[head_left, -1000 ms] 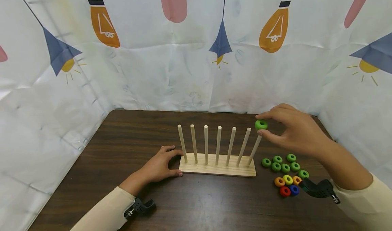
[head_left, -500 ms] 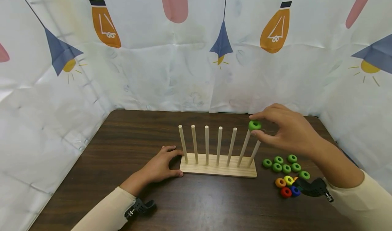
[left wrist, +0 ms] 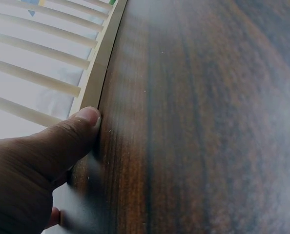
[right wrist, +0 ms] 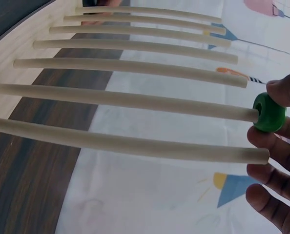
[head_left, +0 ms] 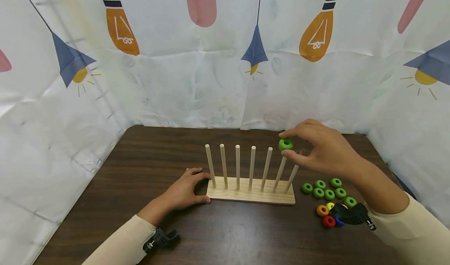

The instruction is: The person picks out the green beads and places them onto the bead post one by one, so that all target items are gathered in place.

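My right hand (head_left: 321, 150) pinches a green ring (head_left: 285, 144) between thumb and fingers, high over the wooden peg rack (head_left: 251, 195). In the right wrist view the green ring (right wrist: 269, 112) sits right at the tip of the second peg (right wrist: 135, 101) from the right, its hole facing the peg end. The other fingers are spread below it, near the outermost peg (right wrist: 135, 145). My left hand (head_left: 183, 189) grips the left end of the rack's base, thumb at the front corner and fingers behind; the left wrist view shows the thumb (left wrist: 79, 129) against the base's edge. All the pegs stand bare.
Several loose green rings (head_left: 329, 195) lie on the dark table (head_left: 225, 233) right of the rack. Nearer me are an orange ring (head_left: 322, 210), a red ring (head_left: 329, 221), and yellow and blue rings partly hidden by the right wrist strap (head_left: 351, 214). A printed sheet (head_left: 218, 89) hangs behind.
My right hand has moved left with the green ring, from the rightmost peg to the top of the second peg from the right. The left hand and rack stay put.
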Motion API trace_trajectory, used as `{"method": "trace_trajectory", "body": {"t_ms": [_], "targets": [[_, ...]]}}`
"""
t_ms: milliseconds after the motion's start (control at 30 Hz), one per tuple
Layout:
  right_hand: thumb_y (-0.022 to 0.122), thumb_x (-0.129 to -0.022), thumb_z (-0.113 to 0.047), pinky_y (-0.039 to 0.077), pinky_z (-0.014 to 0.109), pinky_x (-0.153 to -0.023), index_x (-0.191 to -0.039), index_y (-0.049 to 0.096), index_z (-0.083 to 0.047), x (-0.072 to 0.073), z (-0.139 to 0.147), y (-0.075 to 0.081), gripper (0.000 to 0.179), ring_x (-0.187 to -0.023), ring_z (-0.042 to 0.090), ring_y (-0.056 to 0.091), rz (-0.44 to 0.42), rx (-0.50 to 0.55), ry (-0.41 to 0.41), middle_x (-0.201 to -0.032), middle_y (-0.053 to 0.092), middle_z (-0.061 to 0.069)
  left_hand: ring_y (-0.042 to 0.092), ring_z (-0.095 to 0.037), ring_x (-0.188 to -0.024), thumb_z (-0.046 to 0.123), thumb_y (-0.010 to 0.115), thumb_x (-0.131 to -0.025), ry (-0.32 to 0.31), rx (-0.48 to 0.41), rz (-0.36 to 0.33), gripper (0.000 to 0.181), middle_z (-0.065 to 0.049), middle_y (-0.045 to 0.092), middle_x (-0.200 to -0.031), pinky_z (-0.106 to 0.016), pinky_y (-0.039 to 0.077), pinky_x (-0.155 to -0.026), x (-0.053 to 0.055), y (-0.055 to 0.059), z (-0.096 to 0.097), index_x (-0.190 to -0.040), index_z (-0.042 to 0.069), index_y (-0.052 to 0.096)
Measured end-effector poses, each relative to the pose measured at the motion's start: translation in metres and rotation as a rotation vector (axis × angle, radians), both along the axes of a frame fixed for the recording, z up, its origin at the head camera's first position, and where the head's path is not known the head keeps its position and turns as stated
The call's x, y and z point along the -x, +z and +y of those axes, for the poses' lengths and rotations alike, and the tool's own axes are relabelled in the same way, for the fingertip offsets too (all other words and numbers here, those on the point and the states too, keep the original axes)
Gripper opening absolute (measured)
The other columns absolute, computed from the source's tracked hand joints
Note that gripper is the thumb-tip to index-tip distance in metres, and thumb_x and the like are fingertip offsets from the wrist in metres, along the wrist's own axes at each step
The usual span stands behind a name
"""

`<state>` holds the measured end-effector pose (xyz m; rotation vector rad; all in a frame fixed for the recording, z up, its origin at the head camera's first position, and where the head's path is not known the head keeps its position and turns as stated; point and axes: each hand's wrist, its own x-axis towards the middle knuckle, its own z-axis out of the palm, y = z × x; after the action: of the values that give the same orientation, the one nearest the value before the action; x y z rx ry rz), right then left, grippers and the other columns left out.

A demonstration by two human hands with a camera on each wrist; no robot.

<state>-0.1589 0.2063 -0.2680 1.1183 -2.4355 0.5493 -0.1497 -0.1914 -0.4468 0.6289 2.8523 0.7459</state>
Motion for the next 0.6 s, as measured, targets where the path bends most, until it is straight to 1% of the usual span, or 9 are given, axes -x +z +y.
{"method": "trace_trajectory", "body": {"t_ms": [167,267,467,600], "targets": [[0.086,-0.083,-0.023,0.052,0.030,-0.062,-0.117,0.076,-0.018,0.001,-0.005,-0.001,0.035,-0.091,0.007,0.057,-0.019,-0.003,-0.005,-0.105,0.068,-0.010,0.032,-0.050,-0.144,0.044,0.088,-0.081,-0.005,-0.001,0.001,0.064,-0.023,0.043,-0.153,-0.066,0.040,-0.107,0.000,0.002,0.000,-0.136,0.025,0.063],[0.085,-0.084,-0.025,0.051,0.028,-0.061,-0.117,0.076,-0.018,0.001,-0.008,-0.002,0.035,-0.089,0.006,0.055,-0.029,-0.005,-0.008,-0.104,0.067,-0.010,0.031,-0.052,-0.144,0.043,0.088,-0.081,0.002,-0.004,-0.006,0.063,-0.023,0.042,-0.153,-0.067,0.041,-0.106,-0.001,0.002,-0.001,-0.136,0.024,0.063],[0.084,-0.086,-0.027,0.050,0.028,-0.061,-0.119,0.075,-0.019,0.000,-0.013,-0.001,0.034,-0.089,0.004,0.054,-0.058,-0.021,-0.011,-0.104,0.066,-0.012,0.035,-0.048,-0.143,0.042,0.088,-0.081,-0.016,-0.007,0.016,0.062,-0.024,0.045,-0.151,-0.067,0.037,-0.109,0.001,0.000,-0.002,-0.134,0.022,0.064],[0.084,-0.086,-0.026,0.050,0.029,-0.062,-0.119,0.074,-0.019,0.000,-0.016,-0.001,0.035,-0.089,0.004,0.055,-0.058,-0.015,0.004,-0.103,0.065,-0.014,0.036,-0.049,-0.142,0.043,0.088,-0.080,-0.021,-0.010,0.022,0.062,-0.024,0.044,-0.150,-0.066,0.041,-0.106,0.002,-0.002,-0.001,-0.134,0.023,0.064]]}}
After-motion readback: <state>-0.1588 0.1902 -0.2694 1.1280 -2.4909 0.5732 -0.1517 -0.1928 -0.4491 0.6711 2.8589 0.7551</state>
